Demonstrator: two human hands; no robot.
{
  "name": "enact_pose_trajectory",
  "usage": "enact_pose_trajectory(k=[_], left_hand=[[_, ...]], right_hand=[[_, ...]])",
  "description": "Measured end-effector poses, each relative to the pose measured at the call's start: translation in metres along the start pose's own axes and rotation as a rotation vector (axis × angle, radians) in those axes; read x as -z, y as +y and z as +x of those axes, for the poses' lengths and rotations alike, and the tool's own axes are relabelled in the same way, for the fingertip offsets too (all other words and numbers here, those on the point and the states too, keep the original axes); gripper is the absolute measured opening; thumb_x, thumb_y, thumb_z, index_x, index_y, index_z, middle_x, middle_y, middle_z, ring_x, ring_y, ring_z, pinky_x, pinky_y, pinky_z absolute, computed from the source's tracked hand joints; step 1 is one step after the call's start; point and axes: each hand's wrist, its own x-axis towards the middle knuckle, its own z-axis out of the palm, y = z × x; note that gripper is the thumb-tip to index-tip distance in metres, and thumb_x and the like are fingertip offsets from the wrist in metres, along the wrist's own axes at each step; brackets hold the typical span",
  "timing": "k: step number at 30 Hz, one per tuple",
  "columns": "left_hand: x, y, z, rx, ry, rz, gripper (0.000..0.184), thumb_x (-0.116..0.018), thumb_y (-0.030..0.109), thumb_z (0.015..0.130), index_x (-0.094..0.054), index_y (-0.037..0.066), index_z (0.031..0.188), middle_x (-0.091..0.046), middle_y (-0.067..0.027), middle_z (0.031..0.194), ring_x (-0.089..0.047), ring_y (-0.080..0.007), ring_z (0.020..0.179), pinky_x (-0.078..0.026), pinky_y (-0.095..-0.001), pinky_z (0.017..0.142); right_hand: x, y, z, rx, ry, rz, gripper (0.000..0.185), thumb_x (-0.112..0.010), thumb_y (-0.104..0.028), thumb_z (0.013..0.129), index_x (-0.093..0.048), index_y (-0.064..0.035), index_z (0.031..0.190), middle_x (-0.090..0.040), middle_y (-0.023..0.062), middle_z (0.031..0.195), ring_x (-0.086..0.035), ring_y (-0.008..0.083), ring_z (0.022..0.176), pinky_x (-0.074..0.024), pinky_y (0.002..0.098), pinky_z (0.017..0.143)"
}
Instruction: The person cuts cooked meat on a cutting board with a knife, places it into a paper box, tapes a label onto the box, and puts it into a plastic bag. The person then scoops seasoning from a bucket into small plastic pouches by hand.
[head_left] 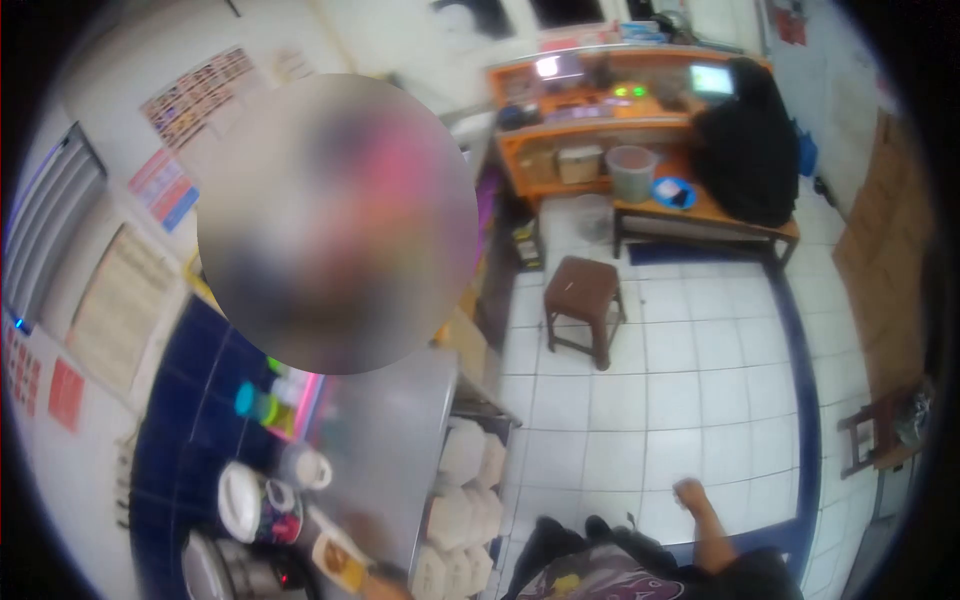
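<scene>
White-and-brown item (336, 557), blurred, is at the near left by the desk (400, 425), where the left hand (374, 581), its grip unclear, apparently handles it, calling for steady contact, while the right hand (688, 492) hangs loosely clenched.

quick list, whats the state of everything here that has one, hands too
Right hand: loosely closed, nothing visible in it
Left hand: blurred, grip unclear
Steel cooker: red light on
Takeaway boxes: stacked
Brown stool: standing upright
Monitor: screen lit
Louvred wall unit: blue light on
Clear bucket: upright
Blue plate: items on it
</scene>
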Motion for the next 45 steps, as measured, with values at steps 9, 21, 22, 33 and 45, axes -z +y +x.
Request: enact_pose_trajectory(k=[9, 21, 22, 33, 45], left_hand=[[-0.052, 0.199, 0.089, 0.131, -0.152, 0.027, 0.032, -0.052, 0.013, 0.09, -0.063, -0.003, 0.116, -0.064, -0.0241, 0.115, -0.061, -0.0404, 0.108, -0.05, -0.0467, 0.091], [-0.127, 0.355, 0.21, 0.193, -0.307, -0.036, 0.029, -0.051, 0.01, 0.088, -0.065, -0.004, 0.109, -0.067, -0.0249, 0.103, -0.064, -0.0422, 0.098, -0.052, -0.0472, 0.086], [-0.135, 0.366, 0.217, 0.183, -0.326, -0.048, 0.028, -0.051, 0.01, 0.088, -0.065, -0.004, 0.109, -0.068, -0.025, 0.102, -0.065, -0.0424, 0.097, -0.052, -0.0472, 0.085], [-0.236, 0.595, 0.295, -0.1, -0.435, -0.21, 0.021, -0.054, 0.012, 0.089, -0.062, -0.007, 0.091, -0.065, -0.0266, 0.089, -0.063, -0.0446, 0.081, -0.05, -0.0501, 0.072], [-0.335, 0.867, 0.351, -0.14, -0.563, -0.082, 0.04, -0.067, 0.024, 0.084, -0.068, -0.009, 0.107, -0.069, -0.0287, 0.096, -0.066, -0.0454, 0.091, -0.052, -0.0502, 0.084]], right_hand=[[-0.043, -0.039, 0.088, -0.111, -0.252, -0.4, 0.023, -0.06, -0.02, 0.089, -0.069, -0.0014, 0.098, -0.07, 0.0111, 0.085, -0.068, 0.0221, 0.072, -0.0588, 0.0394, 0.058], [-0.088, -0.226, 0.215, -0.161, -0.162, -0.143, 0.034, -0.064, -0.02, 0.09, -0.062, -0.0019, 0.119, -0.071, 0.0145, 0.106, -0.071, 0.0285, 0.08, -0.0579, 0.0446, 0.066], [-0.092, -0.273, 0.189, -0.325, -0.014, 0.053, 0.035, -0.064, -0.018, 0.089, -0.062, -0.0022, 0.12, -0.071, 0.0139, 0.106, -0.071, 0.0283, 0.079, -0.0579, 0.0449, 0.066], [-0.098, -0.289, 0.272, 0.434, -0.498, -1.132, 0.031, -0.066, -0.035, 0.08, -0.072, -0.0116, 0.099, -0.072, 0.0156, 0.094, -0.07, 0.0334, 0.091, -0.056, 0.0424, 0.077], [-0.079, -0.539, 0.549, -0.139, 0.006, 0.178, 0.03, -0.058, -0.025, 0.094, -0.065, -0.0004, 0.109, -0.07, 0.0132, 0.091, -0.07, 0.0243, 0.073, -0.0577, 0.0386, 0.056]])
